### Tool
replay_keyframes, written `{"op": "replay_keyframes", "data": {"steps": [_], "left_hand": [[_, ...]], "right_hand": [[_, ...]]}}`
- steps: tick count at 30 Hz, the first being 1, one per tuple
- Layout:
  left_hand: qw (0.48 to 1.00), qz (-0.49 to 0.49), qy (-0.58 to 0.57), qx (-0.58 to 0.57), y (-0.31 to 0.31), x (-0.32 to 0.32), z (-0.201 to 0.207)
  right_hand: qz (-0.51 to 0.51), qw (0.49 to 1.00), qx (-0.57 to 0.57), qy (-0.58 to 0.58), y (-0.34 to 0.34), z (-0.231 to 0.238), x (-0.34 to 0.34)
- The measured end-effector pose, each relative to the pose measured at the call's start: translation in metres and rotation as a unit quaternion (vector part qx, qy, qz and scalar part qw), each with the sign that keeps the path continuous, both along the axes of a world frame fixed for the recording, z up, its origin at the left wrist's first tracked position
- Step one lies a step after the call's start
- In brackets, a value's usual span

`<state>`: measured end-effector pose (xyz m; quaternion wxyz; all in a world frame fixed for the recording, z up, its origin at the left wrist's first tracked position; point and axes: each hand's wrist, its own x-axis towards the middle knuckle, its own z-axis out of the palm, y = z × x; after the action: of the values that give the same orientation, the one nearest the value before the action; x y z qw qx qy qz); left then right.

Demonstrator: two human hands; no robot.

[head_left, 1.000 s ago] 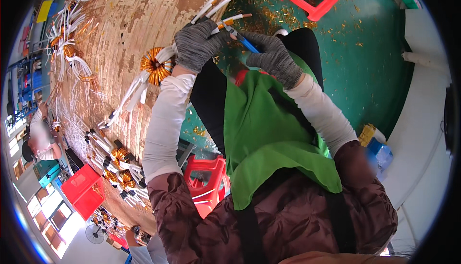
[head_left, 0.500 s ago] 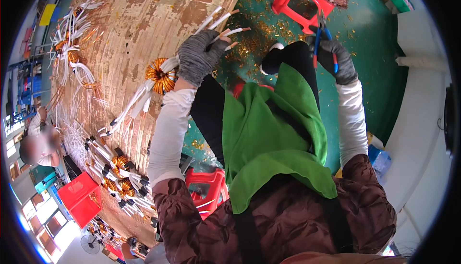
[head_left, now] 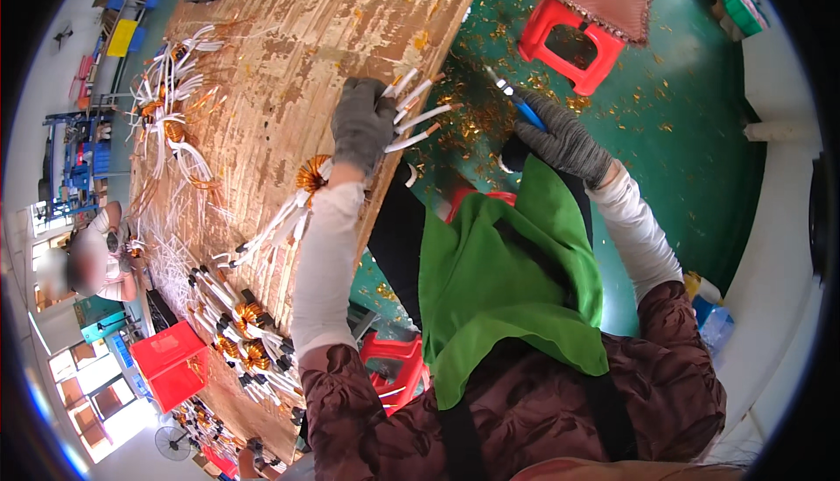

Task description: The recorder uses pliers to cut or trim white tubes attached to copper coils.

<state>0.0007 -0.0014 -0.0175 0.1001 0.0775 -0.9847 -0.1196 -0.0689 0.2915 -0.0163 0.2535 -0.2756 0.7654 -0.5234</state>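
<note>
My left hand [head_left: 363, 124], in a grey glove, is closed round the white-sleeved leads of a copper-wound toroidal coil [head_left: 313, 175] at the table's edge. Several white leads [head_left: 422, 117] with bare copper tips fan out to the right past my fingers, over the floor. The coil's ring sits just behind my wrist, and more white leads trail from it across the wood. Out over the floor, my right hand [head_left: 564, 142], also gloved in grey, grips blue-handled pliers [head_left: 528, 114]. Their narrow jaws point up and left toward the lead tips, apart from them.
On the worn wooden table [head_left: 350, 22] lie two heaps, some coils [head_left: 171, 122] far left and black-tipped coils [head_left: 249, 341] nearer. A red bin [head_left: 175, 363] stands beyond. A red stool [head_left: 573, 48] with a cushion is on the green floor, among copper scraps. Another person [head_left: 101, 254] is at the left.
The pliers in my right hand have swung left toward the leads, turning from upright to slanted. My left hand still holds the leads, and the whole view has shifted slightly.
</note>
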Motion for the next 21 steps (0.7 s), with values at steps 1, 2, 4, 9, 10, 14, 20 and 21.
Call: {"op": "replay_keyframes", "data": {"steps": [1,2,4,9,10,14,20,21], "left_hand": [[0.965,0.053,0.017,0.256,0.007,0.009,0.002],[0.863,0.102,0.033,0.494,0.010,0.013,0.004],[0.866,0.071,0.078,0.489,0.002,0.022,0.002],[0.819,0.104,0.114,0.553,0.007,0.031,0.007],[0.813,0.103,0.118,0.560,0.007,0.032,0.007],[0.798,0.104,0.137,0.577,0.009,0.034,0.009],[0.791,0.097,0.173,0.579,0.003,0.038,0.007],[0.790,0.097,0.172,0.581,0.005,0.038,0.009]], "right_hand": [[-0.001,1.000,-0.004,0.000,-0.007,0.006,-0.005],[0.021,0.991,0.022,0.133,-0.015,0.012,-0.012],[0.049,0.961,0.039,0.268,-0.041,0.020,-0.017],[0.089,0.928,0.099,0.348,-0.091,0.035,-0.019],[0.106,0.924,0.120,0.346,-0.096,0.037,-0.018],[0.139,0.925,0.156,0.317,-0.115,0.042,-0.015],[0.136,0.923,0.117,0.339,-0.115,0.042,-0.013],[0.137,0.923,0.119,0.339,-0.115,0.045,-0.014]]}}
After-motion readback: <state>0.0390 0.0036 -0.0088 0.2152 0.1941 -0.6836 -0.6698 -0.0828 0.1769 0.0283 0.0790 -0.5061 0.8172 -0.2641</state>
